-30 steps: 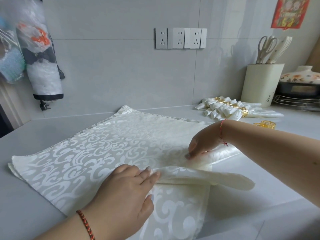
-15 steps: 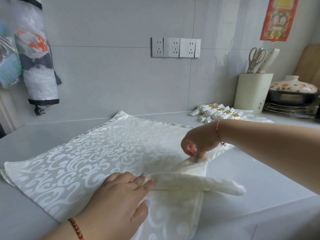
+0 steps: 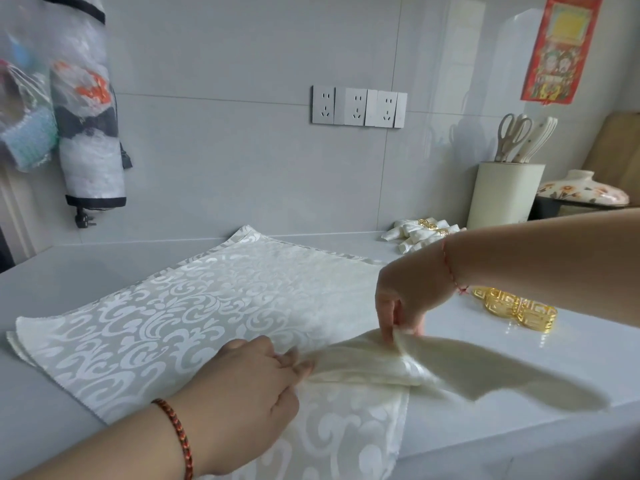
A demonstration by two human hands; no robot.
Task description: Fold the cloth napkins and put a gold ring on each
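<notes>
Folding: napkin (image 3: 214, 306), soft, slippery; hold its edges
Right hand (image 3: 408, 299): pinches raised fold
Left hand (image 3: 249, 379): flat, pressing crease

Home kitchen: tiled wall (image 3: 242, 168), utensil holder (image 3: 502, 195).

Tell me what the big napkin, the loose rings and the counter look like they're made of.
Napkin: woven cloth, likely damask, cream with a shiny scroll pattern; it drapes limply where lifted.
Loose rings: gold-coloured with cut-out fretwork, glossy; probably metal, possibly plated plastic.
Counter: smooth, pale and glossy, mirroring the rings; stone or a synthetic surface, can't tell which.
</notes>
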